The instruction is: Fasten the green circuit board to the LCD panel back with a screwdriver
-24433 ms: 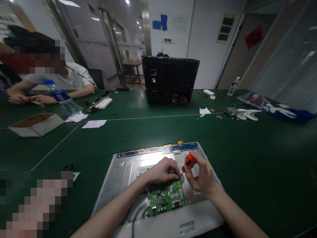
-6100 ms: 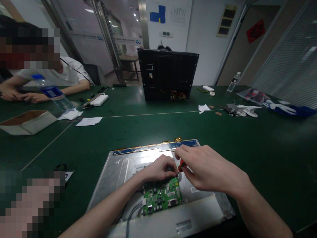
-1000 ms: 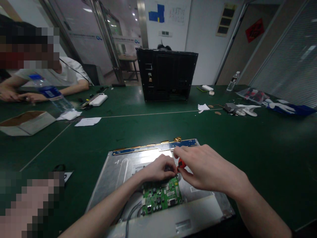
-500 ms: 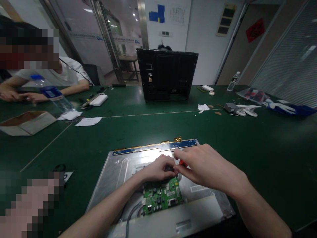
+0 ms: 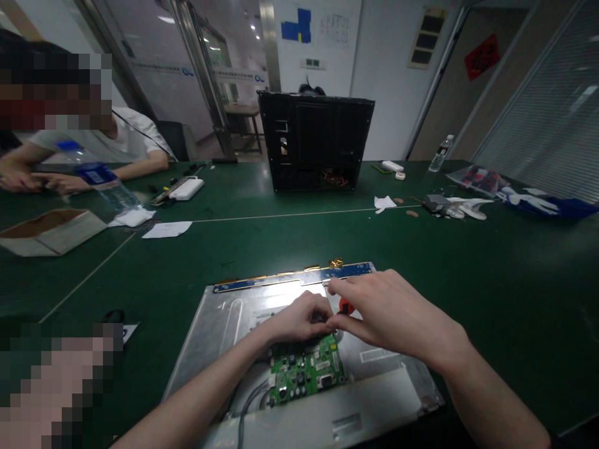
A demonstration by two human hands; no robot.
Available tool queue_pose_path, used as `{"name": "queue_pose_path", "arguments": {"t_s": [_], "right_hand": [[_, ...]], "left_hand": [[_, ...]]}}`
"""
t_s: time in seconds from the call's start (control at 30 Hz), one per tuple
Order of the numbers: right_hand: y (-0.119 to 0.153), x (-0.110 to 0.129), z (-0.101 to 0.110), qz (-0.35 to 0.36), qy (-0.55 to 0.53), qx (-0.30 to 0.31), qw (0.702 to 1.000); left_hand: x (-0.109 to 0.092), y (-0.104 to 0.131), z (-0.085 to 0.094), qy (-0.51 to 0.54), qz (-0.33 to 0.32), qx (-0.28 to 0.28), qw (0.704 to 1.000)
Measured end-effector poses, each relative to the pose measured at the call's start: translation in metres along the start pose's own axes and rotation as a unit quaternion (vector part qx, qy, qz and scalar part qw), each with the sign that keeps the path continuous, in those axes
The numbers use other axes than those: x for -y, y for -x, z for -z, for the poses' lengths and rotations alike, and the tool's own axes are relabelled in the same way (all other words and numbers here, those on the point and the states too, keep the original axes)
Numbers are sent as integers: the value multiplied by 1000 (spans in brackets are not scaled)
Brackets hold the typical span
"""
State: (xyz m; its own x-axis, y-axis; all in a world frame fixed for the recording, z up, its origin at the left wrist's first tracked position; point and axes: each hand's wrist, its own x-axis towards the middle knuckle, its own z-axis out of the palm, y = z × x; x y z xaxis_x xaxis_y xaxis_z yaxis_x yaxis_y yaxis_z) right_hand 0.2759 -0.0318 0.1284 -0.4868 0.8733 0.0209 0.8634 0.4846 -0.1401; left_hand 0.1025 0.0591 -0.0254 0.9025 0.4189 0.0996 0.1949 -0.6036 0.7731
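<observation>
A metal display panel lies flat before me, a green circuit board on its back and a blue circuit strip along its far edge. My right hand is closed round what looks like a red-and-black screwdriver; only part of its handle shows. At the board's far edge, my left hand has its fingers curled together, fingertips close to my right thumb. Whatever these fingers hold is hidden. Grey cables run from the board's left side.
A black monitor housing stands upright across the green table. At left are an open box, a water bottle and a co-worker's arms. White gloves and another bottle lie or stand at right.
My right fingers have shifted slightly, and more of the red-and-black handle shows between them. My left hand stays in place. Reddish wires now show in the opening low on the monitor housing.
</observation>
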Motion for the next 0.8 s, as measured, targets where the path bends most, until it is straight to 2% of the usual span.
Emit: {"name": "queue_pose_path", "arguments": {"t_s": [0.13,0.37,0.63,0.8], "right_hand": [[-1,0,0,-4,6,2,1000],[4,-1,-1,29,-19,-11,999],[0,-1,-2,1,9,0,1000],[2,-2,-1,26,-11,3,1000]], "left_hand": [[0,0,0,4,8,7,1000],[-1,1,0,12,9,-2,1000],[2,0,-1,10,17,4,1000],[-2,1,1,12,8,3,1000]]}}
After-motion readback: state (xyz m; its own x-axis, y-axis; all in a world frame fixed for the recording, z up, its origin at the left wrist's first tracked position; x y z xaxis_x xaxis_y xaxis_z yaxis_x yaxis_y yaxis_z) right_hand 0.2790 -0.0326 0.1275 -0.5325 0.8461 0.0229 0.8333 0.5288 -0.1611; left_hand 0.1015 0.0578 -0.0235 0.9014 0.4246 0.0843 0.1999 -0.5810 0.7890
